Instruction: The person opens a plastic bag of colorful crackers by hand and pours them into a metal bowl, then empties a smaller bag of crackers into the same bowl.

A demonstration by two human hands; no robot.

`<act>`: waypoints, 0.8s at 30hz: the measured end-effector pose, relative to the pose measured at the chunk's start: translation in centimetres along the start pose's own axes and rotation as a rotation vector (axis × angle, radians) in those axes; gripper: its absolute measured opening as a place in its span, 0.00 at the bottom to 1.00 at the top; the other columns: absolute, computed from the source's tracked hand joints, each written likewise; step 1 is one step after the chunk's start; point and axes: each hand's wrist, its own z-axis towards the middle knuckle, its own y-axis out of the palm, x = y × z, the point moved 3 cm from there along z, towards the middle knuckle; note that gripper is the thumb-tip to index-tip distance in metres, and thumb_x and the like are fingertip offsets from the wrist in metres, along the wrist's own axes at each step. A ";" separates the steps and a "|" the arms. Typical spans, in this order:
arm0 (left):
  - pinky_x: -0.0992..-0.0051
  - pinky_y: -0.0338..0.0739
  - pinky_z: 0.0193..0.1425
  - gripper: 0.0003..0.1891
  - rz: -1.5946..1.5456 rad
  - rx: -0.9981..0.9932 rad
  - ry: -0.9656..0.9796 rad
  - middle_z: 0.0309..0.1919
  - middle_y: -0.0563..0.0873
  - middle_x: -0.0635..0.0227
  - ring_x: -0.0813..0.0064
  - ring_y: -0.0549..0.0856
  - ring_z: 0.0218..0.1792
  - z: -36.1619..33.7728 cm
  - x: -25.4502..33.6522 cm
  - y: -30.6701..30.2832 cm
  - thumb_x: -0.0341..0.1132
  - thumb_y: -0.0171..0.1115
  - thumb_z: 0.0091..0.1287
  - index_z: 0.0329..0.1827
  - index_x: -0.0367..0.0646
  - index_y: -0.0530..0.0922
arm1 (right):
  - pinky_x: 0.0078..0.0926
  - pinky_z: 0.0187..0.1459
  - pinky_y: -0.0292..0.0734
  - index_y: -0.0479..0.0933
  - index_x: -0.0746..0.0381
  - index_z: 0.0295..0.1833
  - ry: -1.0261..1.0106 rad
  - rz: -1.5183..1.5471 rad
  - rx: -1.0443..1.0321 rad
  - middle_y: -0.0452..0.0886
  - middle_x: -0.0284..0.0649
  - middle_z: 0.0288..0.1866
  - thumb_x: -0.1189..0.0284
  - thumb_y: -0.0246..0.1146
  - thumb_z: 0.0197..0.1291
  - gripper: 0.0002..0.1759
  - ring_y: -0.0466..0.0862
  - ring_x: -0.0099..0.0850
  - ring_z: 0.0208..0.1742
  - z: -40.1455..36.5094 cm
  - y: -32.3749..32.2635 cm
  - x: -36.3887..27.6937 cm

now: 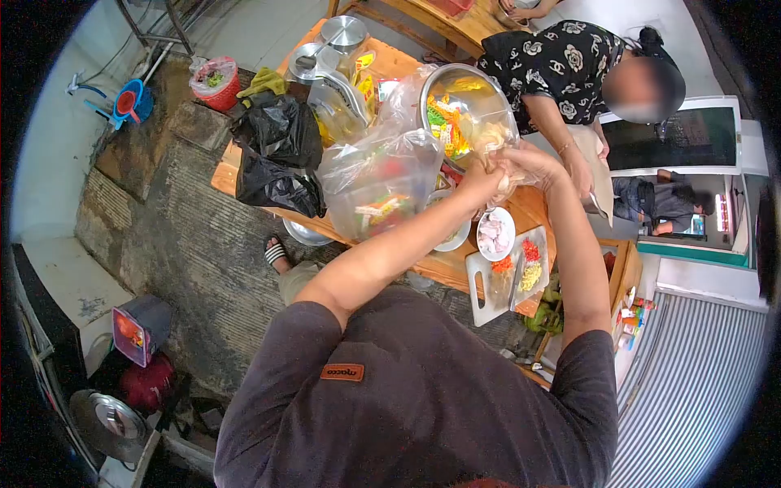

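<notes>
My left hand [486,177] and my right hand [533,165] meet over the table at the near rim of a large metal bowl [508,98]. Both are closed on a clear plastic bag [493,138] with something pale inside. Colourful packets [447,126] lie in the bowl. Just below my hands stands a small white bowl [495,234] of pale pieces, perhaps raw meat. Beside it a white cutting board [482,301] carries chopped red, orange and yellowish bits and a knife [517,281]. Another bowl [455,236] is partly hidden under my left forearm.
Large clear plastic bags [350,179] and a black plastic bag [281,134] crowd the wooden table's [230,167] left side. Metal pots [343,32] stand at its far end. Across from me, a person in a patterned shirt [561,69] holds brown paper [598,163]. A red basket [215,85] sits on the floor.
</notes>
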 end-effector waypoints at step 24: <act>0.70 0.80 0.29 0.16 -0.333 0.092 -0.277 0.33 0.85 0.66 0.72 0.85 0.27 1.2 0.1 -1.8 0.44 0.52 0.79 0.46 0.39 0.81 | 0.28 0.40 0.85 0.79 0.66 0.56 0.138 0.147 0.035 0.87 0.41 0.42 0.61 0.70 0.62 0.23 0.88 0.31 0.38 -0.8 -0.1 -0.6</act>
